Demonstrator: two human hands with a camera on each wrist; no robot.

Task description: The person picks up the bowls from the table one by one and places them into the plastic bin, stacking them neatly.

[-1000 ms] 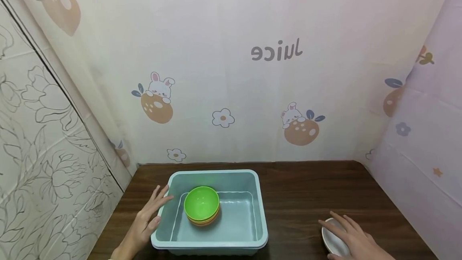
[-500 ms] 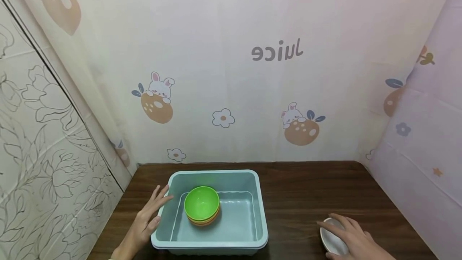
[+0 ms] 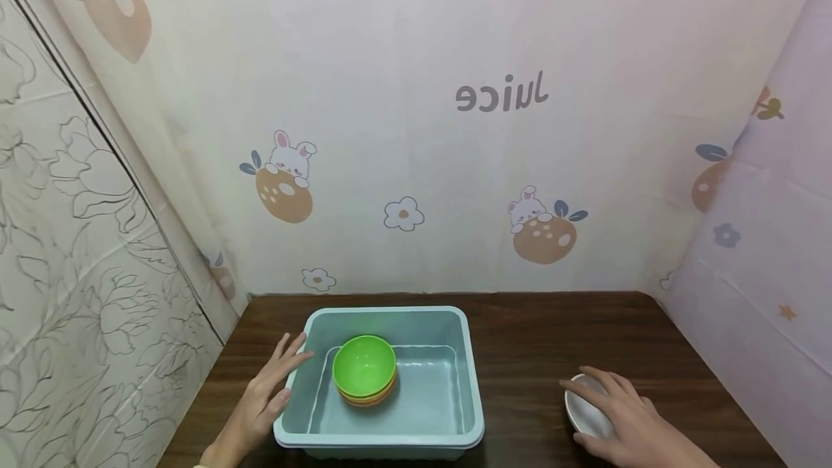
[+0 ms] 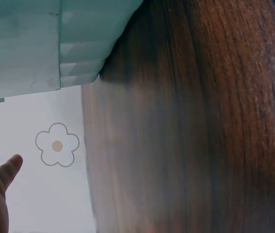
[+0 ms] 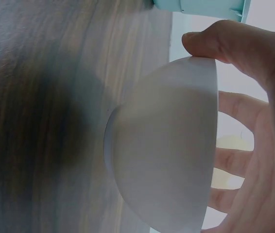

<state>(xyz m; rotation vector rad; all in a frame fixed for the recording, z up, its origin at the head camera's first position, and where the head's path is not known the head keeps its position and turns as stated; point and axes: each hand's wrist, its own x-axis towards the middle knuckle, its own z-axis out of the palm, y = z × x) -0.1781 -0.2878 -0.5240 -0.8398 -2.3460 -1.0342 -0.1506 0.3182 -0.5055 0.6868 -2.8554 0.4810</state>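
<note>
My right hand (image 3: 620, 417) grips a white bowl (image 5: 166, 145) by its rim, thumb on one side and fingers over the other. In the right wrist view the bowl's foot appears raised off the table. To the left stands a light teal plastic basin (image 3: 425, 440). Inside it, left of the middle, a green bowl (image 3: 365, 367) is stacked on orange bowls (image 3: 362, 402); how many is hidden. My left hand (image 3: 256, 403) is at the basin's left rim, fingers extended and spread. Whether it touches the rim I cannot tell.
Dark wood-grain table (image 3: 526, 352) lies under everything. A pale curtain (image 3: 403, 128) printed with rabbits and flowers hangs along its back edge. Patterned cloths close off the left (image 3: 97, 251) and right (image 3: 767, 295) sides.
My right hand has moved a little left and away from me, carrying the white bowl. The left hand, basin and stacked bowls stay where they were.
</note>
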